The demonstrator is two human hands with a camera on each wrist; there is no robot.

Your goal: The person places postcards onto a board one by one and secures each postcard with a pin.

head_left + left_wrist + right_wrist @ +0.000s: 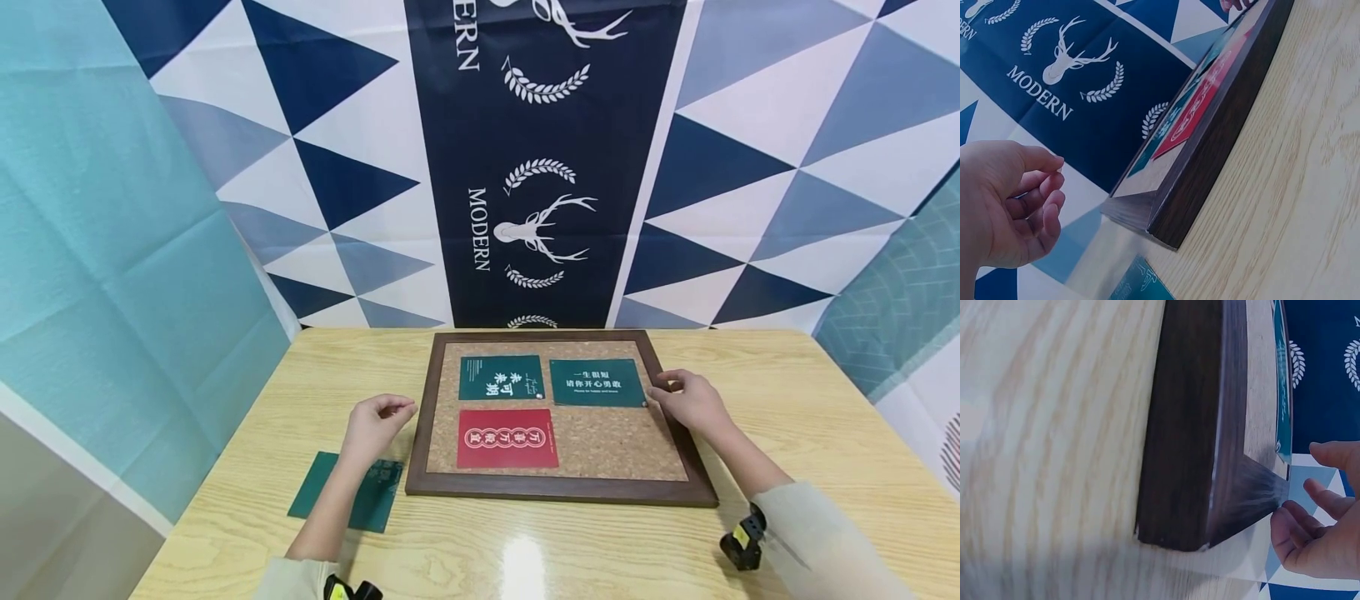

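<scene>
A cork board (600, 442) in a dark brown frame (555, 487) lies on the table, bearing three cards. At its upper left is a green card (480, 379) with white characters; at its upper right, another green card (597, 383). Below the first lies a red card (507, 439). My right hand (692, 402) is over the frame's right side, fingertips close to the right green card's lower corner, fingers loosely bent. My left hand (377, 427) hovers left of the frame, fingers loosely curled, with nothing visible between them in the left wrist view.
A loose green card (371, 500) lies on the wooden table (465, 550) left of the board, partly hidden by my left forearm. Behind the table hangs a patterned cloth (360, 175) with deer heads and triangles.
</scene>
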